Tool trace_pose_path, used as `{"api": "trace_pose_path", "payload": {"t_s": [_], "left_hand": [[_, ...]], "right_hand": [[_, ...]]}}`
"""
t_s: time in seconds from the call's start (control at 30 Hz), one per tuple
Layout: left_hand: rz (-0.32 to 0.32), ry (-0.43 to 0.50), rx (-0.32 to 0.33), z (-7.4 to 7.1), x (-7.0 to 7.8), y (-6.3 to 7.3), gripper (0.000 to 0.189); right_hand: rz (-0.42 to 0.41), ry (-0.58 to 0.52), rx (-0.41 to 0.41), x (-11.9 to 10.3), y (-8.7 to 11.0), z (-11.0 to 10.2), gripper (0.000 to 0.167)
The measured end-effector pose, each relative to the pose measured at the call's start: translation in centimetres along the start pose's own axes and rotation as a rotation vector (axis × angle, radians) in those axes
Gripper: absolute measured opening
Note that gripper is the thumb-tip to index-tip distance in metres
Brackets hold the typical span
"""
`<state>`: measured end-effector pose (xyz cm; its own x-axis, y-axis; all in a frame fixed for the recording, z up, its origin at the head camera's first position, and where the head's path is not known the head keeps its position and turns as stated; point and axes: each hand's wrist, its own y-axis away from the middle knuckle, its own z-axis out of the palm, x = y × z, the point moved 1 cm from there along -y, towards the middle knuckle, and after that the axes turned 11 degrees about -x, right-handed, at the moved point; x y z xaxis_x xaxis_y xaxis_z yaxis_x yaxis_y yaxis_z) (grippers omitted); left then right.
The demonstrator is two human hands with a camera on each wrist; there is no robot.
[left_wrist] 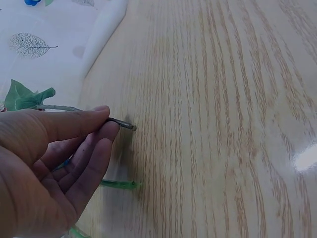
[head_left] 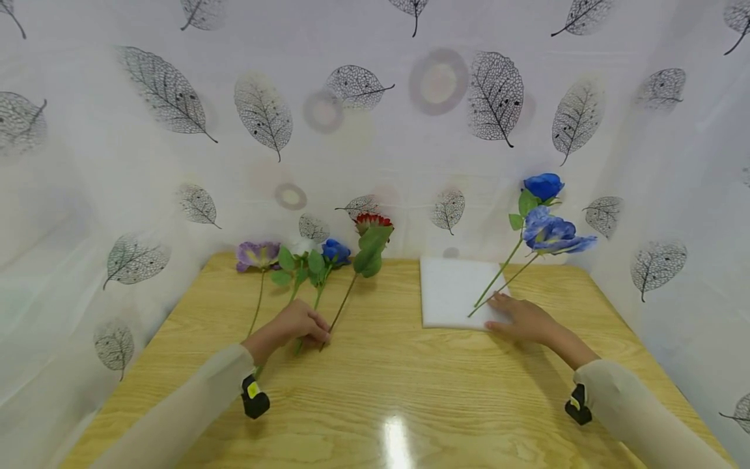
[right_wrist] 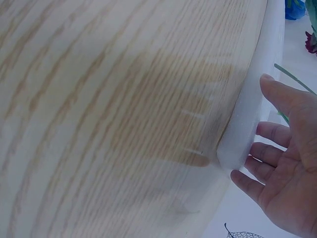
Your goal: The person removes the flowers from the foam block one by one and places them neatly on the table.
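Note:
My left hand [head_left: 299, 324] pinches the dark lower stem [left_wrist: 123, 123] of a red artificial flower [head_left: 370, 223] between thumb and fingertips. The flower's head and broad green leaves point to the back of the table. Left of it lie a blue rose [head_left: 336, 251], a white flower [head_left: 303, 247] and a purple flower [head_left: 258, 254]. My right hand [head_left: 521, 319], fingers loosely spread, is at the right edge of a white foam board [head_left: 451, 293]. Over that board slant the stems of a blue rose [head_left: 543, 186] and a ruffled blue-violet flower [head_left: 553, 232].
The wooden table [head_left: 363, 391] ends at a pale curtain [head_left: 375, 150] printed with dark leaves, which hangs behind it and along both sides. In the left wrist view, a green stem end [left_wrist: 119, 184] lies below the pinched stem.

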<state>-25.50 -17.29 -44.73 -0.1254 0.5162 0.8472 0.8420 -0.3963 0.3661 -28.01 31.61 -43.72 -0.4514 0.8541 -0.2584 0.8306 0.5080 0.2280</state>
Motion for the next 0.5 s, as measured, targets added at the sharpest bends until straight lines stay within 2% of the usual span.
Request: {"api": "trace_pose_path", "payload": {"t_s": [0.2,0.5], "left_hand": [[-0.036,0.010,-0.015,0.01,-0.10,0.31,0.017],[-0.077,0.047,0.005,0.08,-0.28,0.25,0.017]], "right_hand": [[0.007,0.000,-0.006,-0.07,0.04,-0.01,0.073],[-0.001,0.012,-0.003,-0.15,0.05,-0.09,0.073]]}}
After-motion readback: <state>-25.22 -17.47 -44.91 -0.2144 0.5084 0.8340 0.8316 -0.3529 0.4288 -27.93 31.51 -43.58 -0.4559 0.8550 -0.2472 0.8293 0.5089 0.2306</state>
